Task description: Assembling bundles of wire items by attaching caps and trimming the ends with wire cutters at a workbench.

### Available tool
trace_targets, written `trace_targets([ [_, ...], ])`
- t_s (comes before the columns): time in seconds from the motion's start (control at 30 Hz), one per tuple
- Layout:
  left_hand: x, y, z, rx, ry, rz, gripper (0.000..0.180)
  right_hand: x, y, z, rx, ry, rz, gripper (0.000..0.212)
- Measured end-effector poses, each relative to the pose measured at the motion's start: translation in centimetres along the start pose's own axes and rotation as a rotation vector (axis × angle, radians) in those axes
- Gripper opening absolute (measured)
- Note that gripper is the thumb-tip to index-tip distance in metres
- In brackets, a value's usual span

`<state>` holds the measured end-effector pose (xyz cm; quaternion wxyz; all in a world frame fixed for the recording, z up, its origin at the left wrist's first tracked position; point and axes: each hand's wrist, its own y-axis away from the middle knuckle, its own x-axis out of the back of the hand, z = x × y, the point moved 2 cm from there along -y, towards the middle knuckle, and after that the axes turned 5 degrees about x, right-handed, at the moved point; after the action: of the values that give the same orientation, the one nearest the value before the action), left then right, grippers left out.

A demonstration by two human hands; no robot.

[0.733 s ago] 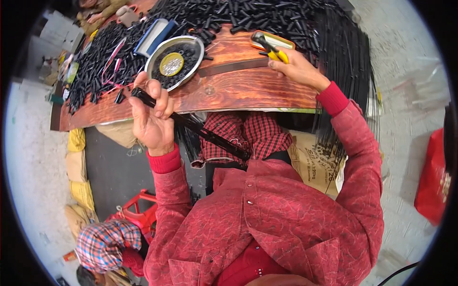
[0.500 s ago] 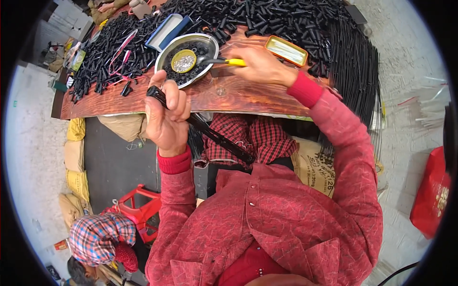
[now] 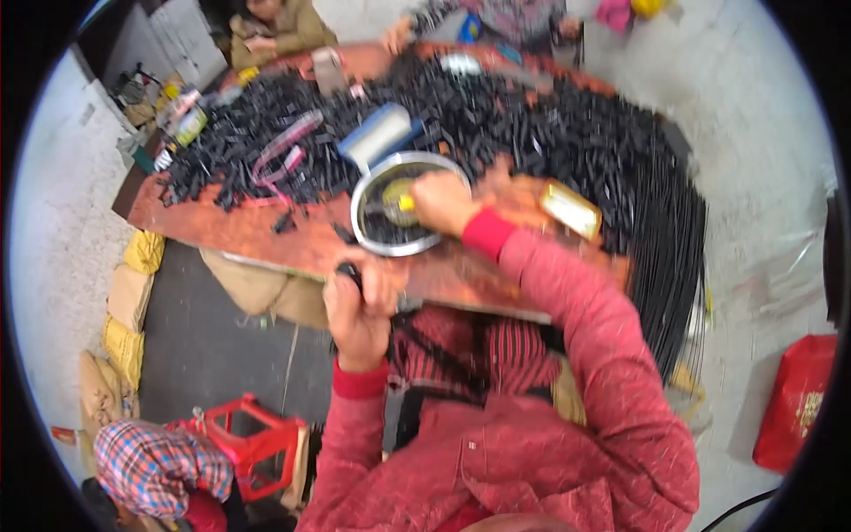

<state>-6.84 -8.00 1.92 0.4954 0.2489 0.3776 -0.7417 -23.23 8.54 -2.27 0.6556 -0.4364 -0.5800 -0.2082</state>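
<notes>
My left hand [image 3: 359, 324] is closed around a long black rod [image 3: 349, 273], whose thicker end pokes out above the fingers. The rod's lower part slants down toward my lap, blurred. My right hand [image 3: 443, 202] is closed on a yellow-handled tool [image 3: 407, 203]; its exact kind is hidden by the fingers and blur. That hand is over a metal-rimmed round bowl [image 3: 356, 220] on the table's near side. Inside the bowl sits a small yellow dish [image 3: 394, 190], partly covered by my right hand, among small black parts [image 3: 383, 232].
Black tubular parts [image 3: 550, 133] are heaped across the wooden table [image 3: 204, 217]. A blue and white box [image 3: 379, 137] lies behind the bowl, a yellow-rimmed tin [image 3: 572, 211] right of it. Thin black rods [image 3: 660, 257] overhang the right edge. Other people's hands [image 3: 399, 35] show across the table.
My right hand and the tool have moved from beside the bowl to over it. The view has shifted, so the table sits lower and people beyond it show. My left hand keeps the rod.
</notes>
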Motion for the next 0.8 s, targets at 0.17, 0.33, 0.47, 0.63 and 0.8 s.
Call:
trace_targets([
  [0.17, 0.3, 0.1, 0.6, -0.015, 0.051, 0.085, 0.036, -0.9, -0.6, -1.8, -0.028, 0.051, -0.071, 0.014],
  [0.33, 0.7, -0.8, 0.7, -0.008, 0.066, 0.064, 0.035, -0.3, -1.7, -2.0, -0.031, 0.043, -0.110, 0.014],
  [0.47, 1.0, -1.0, 0.6, -0.008, 0.066, 0.063, 0.034, -0.3, -1.9, -1.6, -0.067, -0.015, -0.105, 0.017],
  [0.63, 0.9, -1.5, 0.0, -0.015, 0.026, 0.091, 0.033, -0.2, -1.1, -0.3, -0.104, -0.094, 0.077, 0.017],
  [0.8, 0.1, -2.2, -0.9, -0.026, 0.008, 0.038, 0.038, 3.2, 1.0, -1.1, -0.392, -1.153, 0.125, 0.022],
])
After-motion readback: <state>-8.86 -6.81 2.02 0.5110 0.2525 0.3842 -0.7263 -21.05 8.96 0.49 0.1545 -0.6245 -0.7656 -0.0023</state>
